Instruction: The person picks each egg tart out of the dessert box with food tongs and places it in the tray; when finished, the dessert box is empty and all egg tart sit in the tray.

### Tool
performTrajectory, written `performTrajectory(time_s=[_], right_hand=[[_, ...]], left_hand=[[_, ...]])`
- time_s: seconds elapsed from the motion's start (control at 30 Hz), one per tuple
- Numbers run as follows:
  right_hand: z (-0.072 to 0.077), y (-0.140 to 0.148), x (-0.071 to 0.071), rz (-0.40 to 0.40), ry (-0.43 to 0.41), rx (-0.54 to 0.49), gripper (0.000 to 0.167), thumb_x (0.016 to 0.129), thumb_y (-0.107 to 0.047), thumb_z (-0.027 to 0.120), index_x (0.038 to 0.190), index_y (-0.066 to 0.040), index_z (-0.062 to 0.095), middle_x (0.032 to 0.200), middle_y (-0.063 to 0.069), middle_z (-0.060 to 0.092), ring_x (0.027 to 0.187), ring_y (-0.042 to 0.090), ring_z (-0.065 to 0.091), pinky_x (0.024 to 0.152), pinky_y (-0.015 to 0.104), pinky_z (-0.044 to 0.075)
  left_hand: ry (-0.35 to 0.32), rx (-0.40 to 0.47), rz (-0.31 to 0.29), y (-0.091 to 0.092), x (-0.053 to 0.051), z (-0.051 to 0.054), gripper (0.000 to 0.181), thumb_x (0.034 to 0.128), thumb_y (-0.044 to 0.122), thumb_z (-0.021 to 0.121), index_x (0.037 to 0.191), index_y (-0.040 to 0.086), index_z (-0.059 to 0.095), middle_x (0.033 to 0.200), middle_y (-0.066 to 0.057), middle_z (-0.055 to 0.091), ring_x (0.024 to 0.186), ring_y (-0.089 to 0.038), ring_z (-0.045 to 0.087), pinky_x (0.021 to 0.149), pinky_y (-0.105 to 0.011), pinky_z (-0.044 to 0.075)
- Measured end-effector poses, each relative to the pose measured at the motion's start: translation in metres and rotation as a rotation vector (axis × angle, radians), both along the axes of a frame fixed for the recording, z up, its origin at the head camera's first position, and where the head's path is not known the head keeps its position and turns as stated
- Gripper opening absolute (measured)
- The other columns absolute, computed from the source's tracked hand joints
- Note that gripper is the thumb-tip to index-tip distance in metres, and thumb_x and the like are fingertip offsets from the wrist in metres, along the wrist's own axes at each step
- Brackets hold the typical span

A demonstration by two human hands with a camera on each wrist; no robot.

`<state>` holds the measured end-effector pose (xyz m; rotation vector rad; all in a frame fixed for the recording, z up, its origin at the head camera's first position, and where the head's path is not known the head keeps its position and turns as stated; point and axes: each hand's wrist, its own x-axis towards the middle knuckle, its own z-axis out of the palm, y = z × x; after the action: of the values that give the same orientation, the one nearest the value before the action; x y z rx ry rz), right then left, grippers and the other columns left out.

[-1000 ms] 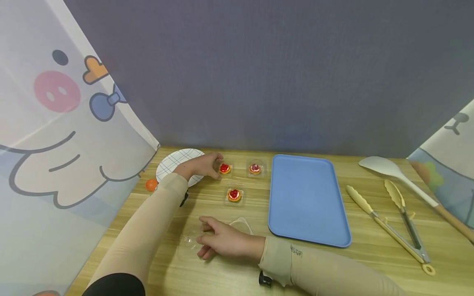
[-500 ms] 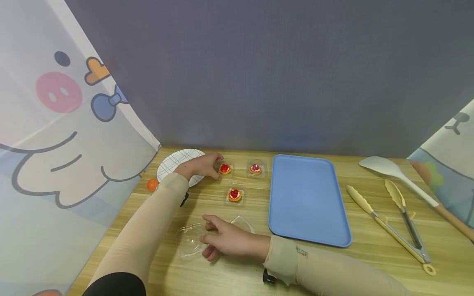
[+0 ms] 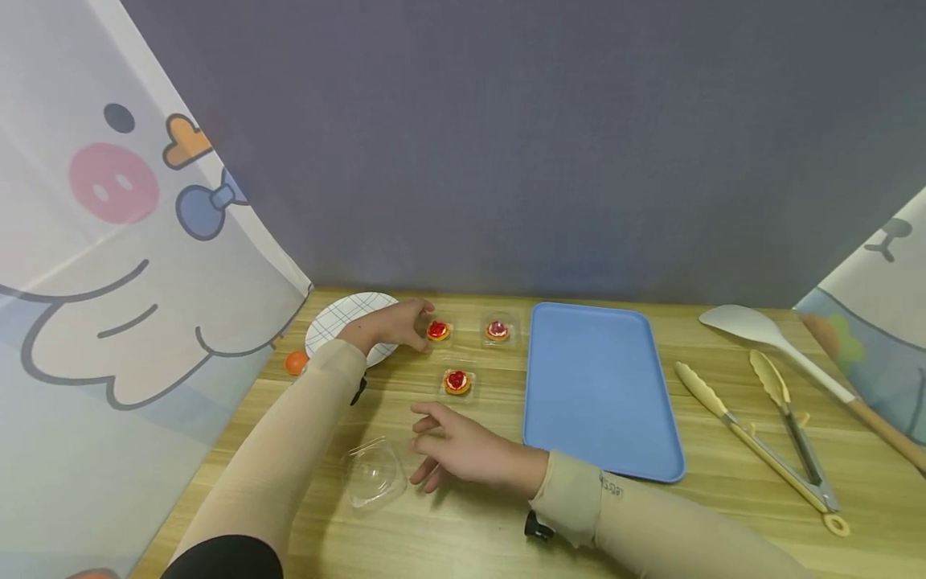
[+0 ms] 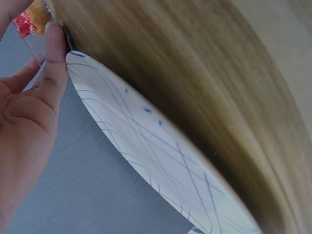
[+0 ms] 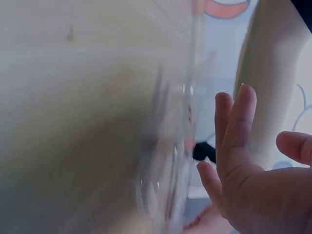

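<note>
In the head view, my left hand (image 3: 394,323) grips the sides of a small clear box with a red-topped tart (image 3: 437,330). The left wrist view has the tart (image 4: 36,18) at its upper left corner, between the fingers of my left hand (image 4: 31,105). Two more boxed tarts lie nearby, one to the right (image 3: 497,330) and one in front (image 3: 457,382). My right hand (image 3: 470,450) is over the table with relaxed fingers, holding nothing, just right of a clear plastic container (image 3: 372,476). Beside my right hand (image 5: 258,180), blurred clear plastic (image 5: 170,180) shows in the right wrist view.
A white checked plate (image 3: 336,322) lies partly under my left hand and wrist, with an orange round object (image 3: 295,363) beside it. Right of the tarts is a blue tray (image 3: 596,386). Tongs (image 3: 777,466) and a wooden-handled ladle (image 3: 745,323) lie farther right.
My right hand has moved right and slightly away from the body, off the clear container, which now shows fully. My left hand has stayed at the boxed tart.
</note>
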<state>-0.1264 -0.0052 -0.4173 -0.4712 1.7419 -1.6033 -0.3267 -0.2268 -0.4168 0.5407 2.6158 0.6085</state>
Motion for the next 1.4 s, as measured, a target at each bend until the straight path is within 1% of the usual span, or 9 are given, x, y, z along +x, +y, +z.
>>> performTrajectory(time_s=[0.2,0.53,0.63,0.77,0.87,0.93,1.13,1.27,1.4], right_hand=[[0.01,0.018,-0.021,-0.036,0.103,0.008,0.063,0.11,-0.022,0.056,0.165,-0.006,0.032,0.158,0.026,0.043,0.095,0.038,0.08,0.077,0.039,0.068],[0.017,0.06,-0.067,-0.224,0.276,0.07,0.059,0.108,-0.017,0.056,0.162,-0.005,0.037,0.158,0.029,0.044,0.101,0.041,0.077,0.079,0.042,0.068],[0.018,0.074,-0.084,-0.259,0.346,0.141,0.061,0.108,-0.02,0.059,0.162,-0.005,0.036,0.159,0.027,0.045,0.105,0.042,0.075,0.081,0.046,0.068],[0.018,0.088,-0.109,-0.289,0.514,0.304,0.07,0.104,-0.022,0.064,0.164,-0.003,0.034,0.16,0.026,0.046,0.094,0.036,0.076,0.076,0.045,0.066],[0.019,0.093,-0.125,-0.282,0.622,0.44,0.075,0.103,-0.024,0.066,0.166,-0.004,0.031,0.163,0.024,0.042,0.096,0.032,0.072,0.075,0.04,0.063],[0.018,0.092,-0.134,-0.257,0.68,0.522,0.077,0.103,-0.028,0.067,0.167,-0.007,0.03,0.165,0.023,0.039,0.108,0.029,0.068,0.081,0.04,0.061],[0.013,0.086,-0.149,-0.174,0.786,0.634,0.079,0.103,-0.032,0.071,0.167,-0.009,0.031,0.167,0.02,0.035,0.145,0.041,0.051,0.115,0.058,0.051],[0.006,0.082,-0.157,-0.127,0.847,0.659,0.076,0.101,-0.027,0.075,0.165,-0.01,0.038,0.166,0.018,0.038,0.155,0.043,0.039,0.121,0.06,0.045],[0.001,0.079,-0.161,-0.091,0.888,0.704,0.078,0.098,-0.024,0.078,0.165,-0.011,0.039,0.167,0.018,0.038,0.156,0.044,0.035,0.125,0.061,0.04]], left_hand=[[0.007,-0.025,-0.011,0.0,0.004,0.007,0.099,0.0856,0.026,0.086,0.164,0.0,0.031,0.16,-0.024,0.052,0.148,-0.04,0.053,0.122,-0.054,0.046],[0.046,-0.106,0.014,0.007,0.01,0.031,0.107,0.0805,0.032,0.091,0.165,0.001,0.032,0.161,-0.024,0.049,0.152,-0.042,0.046,0.127,-0.055,0.04],[0.078,-0.071,0.007,0.011,0.011,0.035,0.098,0.085,0.03,0.087,0.163,0.002,0.035,0.159,-0.022,0.051,0.144,-0.04,0.053,0.123,-0.054,0.044],[0.122,0.065,0.016,0.027,0.011,0.036,0.083,0.093,0.033,0.08,0.161,0.005,0.043,0.158,-0.016,0.055,0.124,-0.033,0.066,0.109,-0.05,0.055],[0.125,0.171,0.027,0.043,0.013,0.034,0.079,0.0963,0.037,0.077,0.161,0.006,0.044,0.159,-0.014,0.054,0.12,-0.03,0.07,0.101,-0.047,0.06],[0.107,0.211,0.044,0.055,0.016,0.032,0.078,0.0968,0.036,0.077,0.161,0.007,0.043,0.16,-0.013,0.052,0.122,-0.031,0.069,0.098,-0.046,0.062],[0.102,0.122,0.036,0.08,0.022,0.022,0.089,0.093,0.036,0.079,0.165,0.006,0.036,0.164,-0.017,0.041,0.116,-0.027,0.069,0.099,-0.043,0.061],[0.105,0.074,0.005,0.091,0.021,0.018,0.1,0.0865,0.036,0.085,0.165,0.002,0.034,0.167,-0.022,0.041,0.135,-0.035,0.062,0.115,-0.052,0.053],[0.087,0.062,-0.007,0.096,0.019,0.012,0.106,0.0826,0.033,0.089,0.166,0.002,0.032,0.17,-0.025,0.037,0.155,-0.043,0.044,0.126,-0.058,0.042]])
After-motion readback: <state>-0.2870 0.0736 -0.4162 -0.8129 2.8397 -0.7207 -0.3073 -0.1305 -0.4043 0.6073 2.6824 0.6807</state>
